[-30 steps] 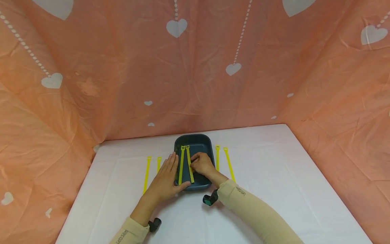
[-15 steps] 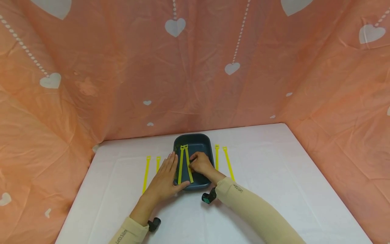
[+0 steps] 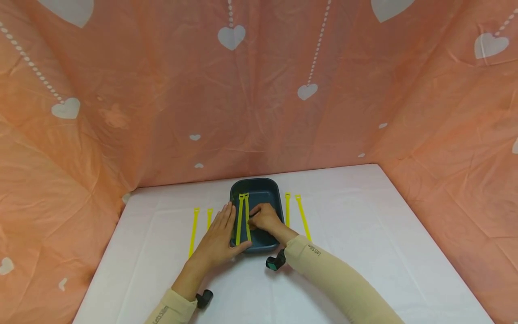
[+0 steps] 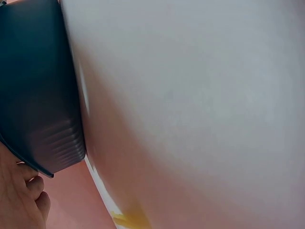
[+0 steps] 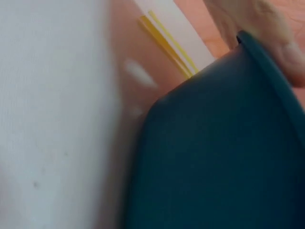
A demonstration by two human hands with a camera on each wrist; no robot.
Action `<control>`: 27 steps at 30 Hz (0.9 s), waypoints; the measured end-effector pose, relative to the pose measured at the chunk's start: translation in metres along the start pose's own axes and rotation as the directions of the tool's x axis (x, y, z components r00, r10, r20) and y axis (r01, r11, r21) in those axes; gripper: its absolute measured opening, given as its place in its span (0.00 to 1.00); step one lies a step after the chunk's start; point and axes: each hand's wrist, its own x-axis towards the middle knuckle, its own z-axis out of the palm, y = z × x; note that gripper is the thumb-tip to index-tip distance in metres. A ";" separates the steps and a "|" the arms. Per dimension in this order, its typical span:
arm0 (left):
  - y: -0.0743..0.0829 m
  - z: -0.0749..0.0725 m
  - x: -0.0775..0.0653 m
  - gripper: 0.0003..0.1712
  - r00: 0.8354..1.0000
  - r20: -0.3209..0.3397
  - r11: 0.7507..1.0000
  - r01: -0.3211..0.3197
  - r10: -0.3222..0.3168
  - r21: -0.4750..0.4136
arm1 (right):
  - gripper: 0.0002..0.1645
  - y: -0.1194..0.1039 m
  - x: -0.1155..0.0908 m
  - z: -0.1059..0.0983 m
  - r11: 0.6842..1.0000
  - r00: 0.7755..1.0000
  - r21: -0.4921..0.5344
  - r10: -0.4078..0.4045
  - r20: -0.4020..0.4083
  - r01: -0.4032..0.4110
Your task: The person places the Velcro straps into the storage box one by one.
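A dark teal tray [image 3: 265,197] sits near the table's back, with two yellow slotted strips like cable ties lengthwise inside. The left cable tie [image 3: 240,220] and the right cable tie [image 3: 246,208] nearly meet at their heads. My left hand [image 3: 218,236] rests along the tray's left rim, fingers straight and thumb over the front corner. My right hand [image 3: 265,218] reaches into the tray with curled fingers and pinches the right tie at mid-length; the fingertips are partly hidden. Both wrist views mostly show the tray's outer wall [image 4: 38,86].
On the white table [image 3: 344,216], two more yellow ties [image 3: 194,231] lie left of the tray, partly behind my left hand. Two others [image 3: 303,218] lie to its right, beside my right wrist. An orange curtain [image 3: 263,126] with pale hearts hangs around the table.
My right hand has shifted slightly left. The lower end of the right tie has swung left, so it lies closer to the left one. My left hand has stayed in place.
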 end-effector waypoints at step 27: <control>0.000 0.001 -0.001 0.69 1.000 -0.007 1.000 0.005 -0.005 0.002 | 0.12 0.000 -0.004 -0.001 0.998 0.997 0.021 -0.067 -0.027 0.067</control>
